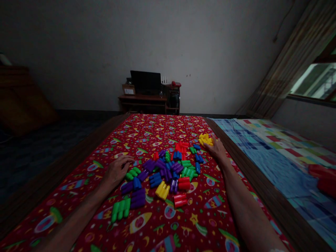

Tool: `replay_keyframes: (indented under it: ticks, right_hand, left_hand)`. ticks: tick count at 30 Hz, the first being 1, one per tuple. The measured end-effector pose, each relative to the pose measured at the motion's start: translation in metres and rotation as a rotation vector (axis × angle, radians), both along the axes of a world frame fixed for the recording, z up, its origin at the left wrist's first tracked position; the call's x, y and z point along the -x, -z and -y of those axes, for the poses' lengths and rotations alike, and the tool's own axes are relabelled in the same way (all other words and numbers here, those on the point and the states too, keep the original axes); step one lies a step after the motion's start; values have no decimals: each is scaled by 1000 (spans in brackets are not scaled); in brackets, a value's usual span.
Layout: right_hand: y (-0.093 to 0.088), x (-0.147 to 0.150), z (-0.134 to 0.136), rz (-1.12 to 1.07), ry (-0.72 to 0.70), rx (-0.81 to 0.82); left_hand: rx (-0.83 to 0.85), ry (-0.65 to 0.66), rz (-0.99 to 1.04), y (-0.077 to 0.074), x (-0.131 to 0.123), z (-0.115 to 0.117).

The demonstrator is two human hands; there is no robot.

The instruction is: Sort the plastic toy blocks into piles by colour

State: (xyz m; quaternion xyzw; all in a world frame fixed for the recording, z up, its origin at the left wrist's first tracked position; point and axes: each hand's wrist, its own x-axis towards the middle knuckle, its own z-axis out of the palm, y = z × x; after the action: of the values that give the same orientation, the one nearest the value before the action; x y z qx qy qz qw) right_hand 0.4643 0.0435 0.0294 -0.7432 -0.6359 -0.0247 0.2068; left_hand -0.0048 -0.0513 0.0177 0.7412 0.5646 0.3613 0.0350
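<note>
My left hand (117, 171) rests palm down on the cloth, fingers loosely stretched and holding nothing. Beside its fingertips lies a green toy block (133, 173), with purple blocks (138, 198) and a blue block (137, 183) nearby. Farther out on the right, my right hand (217, 149) has its thumb and fingers around the near right edge of a small heap of yellow toy blocks (205, 139). The fingertips are partly hidden there. Between the hands spreads a loose pile of ribbed plastic blocks, including a red block (184, 183) and a single yellow block (162, 190).
A red patterned cloth (157, 231) covers the table, whose dark wooden edge (275, 203) shows at the right. Beyond stands a desk (143, 98) with a monitor (146, 82). A bed (252, 140) with checked bedding lies to the right.
</note>
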Motion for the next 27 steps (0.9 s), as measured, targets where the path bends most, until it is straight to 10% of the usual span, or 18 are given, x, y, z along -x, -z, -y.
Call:
replay_keyframes:
  ticks: [12,20,27]
  right_hand:
    - [-14,20,-28,251,-110,-129]
    - [-52,43,-69,459,-406,293]
    - [-54,12,-56,403,-399,285]
  left_hand:
    - [10,4,-61,0,4,0]
    - [-9,0,-59,2,7,0]
    - [-24,8,-37,7,9,-3]
